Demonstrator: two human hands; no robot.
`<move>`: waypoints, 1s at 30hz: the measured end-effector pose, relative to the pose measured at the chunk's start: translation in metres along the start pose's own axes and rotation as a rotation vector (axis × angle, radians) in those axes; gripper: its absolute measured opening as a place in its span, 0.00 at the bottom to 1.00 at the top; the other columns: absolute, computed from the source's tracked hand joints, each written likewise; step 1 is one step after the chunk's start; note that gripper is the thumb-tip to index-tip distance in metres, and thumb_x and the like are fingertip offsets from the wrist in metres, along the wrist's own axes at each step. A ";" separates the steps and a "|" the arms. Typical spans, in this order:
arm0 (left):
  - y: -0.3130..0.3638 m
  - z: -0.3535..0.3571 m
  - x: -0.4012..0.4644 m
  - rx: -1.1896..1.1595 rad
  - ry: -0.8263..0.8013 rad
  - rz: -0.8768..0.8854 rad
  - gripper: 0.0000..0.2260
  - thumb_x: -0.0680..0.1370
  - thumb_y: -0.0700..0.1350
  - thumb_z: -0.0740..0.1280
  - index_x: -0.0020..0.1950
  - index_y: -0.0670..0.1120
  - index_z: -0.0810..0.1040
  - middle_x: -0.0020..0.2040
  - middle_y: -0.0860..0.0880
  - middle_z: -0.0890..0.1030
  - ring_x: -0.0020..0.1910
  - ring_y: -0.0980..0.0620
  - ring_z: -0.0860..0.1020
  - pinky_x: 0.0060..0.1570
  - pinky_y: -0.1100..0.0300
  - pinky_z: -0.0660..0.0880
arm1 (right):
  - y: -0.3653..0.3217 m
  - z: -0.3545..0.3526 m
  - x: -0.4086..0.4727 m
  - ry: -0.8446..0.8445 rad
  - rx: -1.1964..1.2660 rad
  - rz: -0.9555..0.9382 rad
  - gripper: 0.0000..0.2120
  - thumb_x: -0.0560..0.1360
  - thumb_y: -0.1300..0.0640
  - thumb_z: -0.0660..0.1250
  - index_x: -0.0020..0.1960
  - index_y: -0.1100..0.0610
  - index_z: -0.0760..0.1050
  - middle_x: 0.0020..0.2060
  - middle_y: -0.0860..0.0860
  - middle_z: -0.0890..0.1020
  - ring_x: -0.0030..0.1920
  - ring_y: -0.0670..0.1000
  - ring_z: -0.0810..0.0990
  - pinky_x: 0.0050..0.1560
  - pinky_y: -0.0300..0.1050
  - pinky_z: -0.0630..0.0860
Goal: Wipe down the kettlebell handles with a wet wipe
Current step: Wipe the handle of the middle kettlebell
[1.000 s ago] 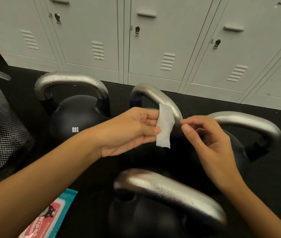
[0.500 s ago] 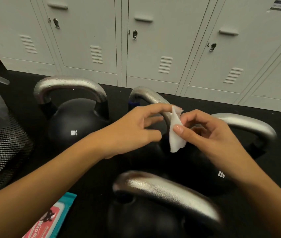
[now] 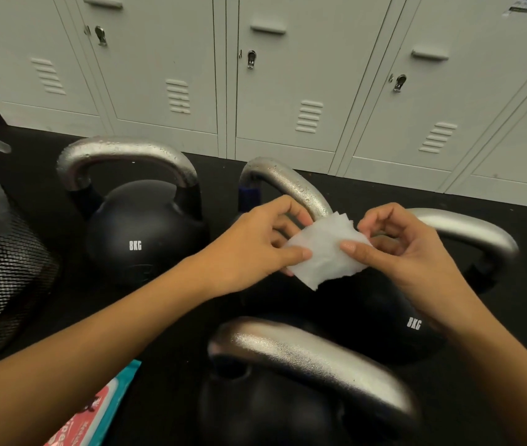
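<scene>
A white wet wipe (image 3: 325,252) is stretched between my hands, partly unfolded. My left hand (image 3: 255,249) pinches its left edge, and my right hand (image 3: 406,252) pinches its right edge. Both hover above several black kettlebells with silver handles on the dark floor. One 8KG kettlebell (image 3: 140,233) stands at the left with its handle (image 3: 127,152) upright. A second handle (image 3: 291,185) rises just behind the wipe. A third handle (image 3: 467,230) lies behind my right hand. The nearest handle (image 3: 313,362) is below my hands.
A black mesh bin (image 3: 1,272) with a plastic liner stands at the left. A teal and pink wipes pack (image 3: 95,413) lies at the bottom left. Grey lockers (image 3: 287,75) line the back wall along the black floor (image 3: 512,317).
The wipe hung folded from my left hand; my right hand took hold of it, and now both hands have pulled it open into a wider sheet.
</scene>
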State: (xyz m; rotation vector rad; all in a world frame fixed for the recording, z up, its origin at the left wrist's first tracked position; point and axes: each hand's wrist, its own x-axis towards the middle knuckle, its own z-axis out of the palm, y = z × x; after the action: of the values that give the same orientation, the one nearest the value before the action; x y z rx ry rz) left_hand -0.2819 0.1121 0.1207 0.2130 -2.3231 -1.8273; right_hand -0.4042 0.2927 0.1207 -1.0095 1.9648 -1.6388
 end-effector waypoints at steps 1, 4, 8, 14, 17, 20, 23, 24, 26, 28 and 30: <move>0.000 0.002 0.002 0.029 0.024 0.017 0.12 0.74 0.35 0.72 0.54 0.46 0.75 0.43 0.45 0.81 0.40 0.43 0.82 0.42 0.48 0.82 | 0.003 0.001 0.001 0.041 -0.066 -0.014 0.10 0.68 0.56 0.76 0.43 0.50 0.75 0.40 0.47 0.79 0.38 0.48 0.80 0.42 0.41 0.77; 0.000 0.006 0.007 0.066 0.082 0.061 0.12 0.74 0.35 0.72 0.55 0.44 0.75 0.44 0.47 0.79 0.40 0.44 0.82 0.40 0.49 0.82 | 0.012 0.005 0.000 0.182 -0.270 -0.067 0.09 0.75 0.60 0.73 0.44 0.48 0.75 0.40 0.45 0.79 0.39 0.47 0.80 0.41 0.36 0.75; -0.006 0.013 0.012 0.162 0.166 0.117 0.11 0.74 0.37 0.72 0.52 0.46 0.75 0.43 0.48 0.78 0.39 0.48 0.80 0.39 0.52 0.81 | 0.025 0.012 -0.002 0.240 -0.448 -0.138 0.09 0.75 0.61 0.71 0.50 0.49 0.78 0.47 0.45 0.78 0.47 0.46 0.79 0.45 0.40 0.78; -0.019 0.015 0.013 0.245 0.260 0.150 0.16 0.73 0.41 0.74 0.45 0.50 0.66 0.39 0.49 0.80 0.35 0.53 0.79 0.39 0.60 0.79 | 0.030 0.021 -0.005 0.186 -0.621 -0.208 0.07 0.80 0.56 0.65 0.56 0.53 0.78 0.54 0.43 0.77 0.55 0.38 0.74 0.58 0.24 0.65; -0.022 0.014 0.014 0.237 0.273 0.157 0.15 0.72 0.43 0.75 0.46 0.47 0.68 0.39 0.49 0.80 0.36 0.54 0.80 0.38 0.61 0.79 | 0.021 0.026 -0.007 0.151 -0.470 -0.140 0.07 0.80 0.52 0.64 0.57 0.47 0.77 0.51 0.39 0.81 0.53 0.36 0.78 0.55 0.26 0.70; -0.026 0.012 0.015 0.245 0.285 0.151 0.14 0.71 0.44 0.76 0.47 0.45 0.72 0.40 0.49 0.80 0.38 0.56 0.79 0.39 0.68 0.75 | 0.020 0.033 -0.004 0.110 -0.235 -0.040 0.15 0.79 0.54 0.67 0.64 0.48 0.75 0.52 0.39 0.82 0.53 0.32 0.80 0.51 0.25 0.73; -0.032 0.006 0.012 0.274 0.240 0.119 0.13 0.71 0.45 0.76 0.50 0.47 0.74 0.43 0.50 0.80 0.42 0.57 0.78 0.41 0.71 0.73 | 0.030 0.038 -0.003 0.118 -0.108 -0.014 0.20 0.78 0.58 0.68 0.69 0.52 0.73 0.55 0.40 0.82 0.55 0.33 0.79 0.52 0.25 0.72; -0.035 0.004 0.011 0.293 0.225 0.108 0.13 0.71 0.45 0.76 0.51 0.47 0.74 0.44 0.51 0.79 0.43 0.58 0.78 0.42 0.71 0.72 | 0.033 0.038 -0.004 0.122 -0.064 -0.008 0.21 0.77 0.59 0.69 0.69 0.50 0.73 0.54 0.39 0.83 0.56 0.34 0.79 0.53 0.25 0.73; -0.042 0.001 0.010 0.329 0.220 0.090 0.13 0.72 0.44 0.75 0.52 0.46 0.75 0.45 0.52 0.79 0.45 0.58 0.76 0.43 0.70 0.72 | 0.044 0.037 -0.006 0.130 -0.047 0.009 0.21 0.76 0.62 0.70 0.63 0.43 0.73 0.48 0.33 0.83 0.56 0.35 0.80 0.53 0.27 0.74; -0.048 -0.001 0.008 0.364 0.236 0.076 0.12 0.72 0.43 0.75 0.51 0.47 0.76 0.45 0.53 0.78 0.46 0.58 0.76 0.43 0.68 0.73 | 0.056 0.037 -0.011 0.128 -0.049 0.041 0.21 0.74 0.64 0.71 0.61 0.44 0.74 0.49 0.34 0.84 0.56 0.37 0.81 0.56 0.31 0.76; -0.054 -0.002 0.007 0.437 0.247 0.075 0.11 0.72 0.43 0.74 0.51 0.48 0.76 0.46 0.54 0.78 0.48 0.58 0.75 0.44 0.69 0.71 | 0.066 0.038 -0.015 0.107 -0.051 0.059 0.21 0.74 0.64 0.71 0.65 0.52 0.75 0.53 0.42 0.85 0.57 0.41 0.82 0.61 0.40 0.77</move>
State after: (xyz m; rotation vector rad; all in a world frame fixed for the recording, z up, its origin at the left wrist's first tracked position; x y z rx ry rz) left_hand -0.2884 0.0961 0.0690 0.3793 -2.4753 -1.1639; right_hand -0.3867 0.2815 0.0458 -0.8896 2.0946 -1.6497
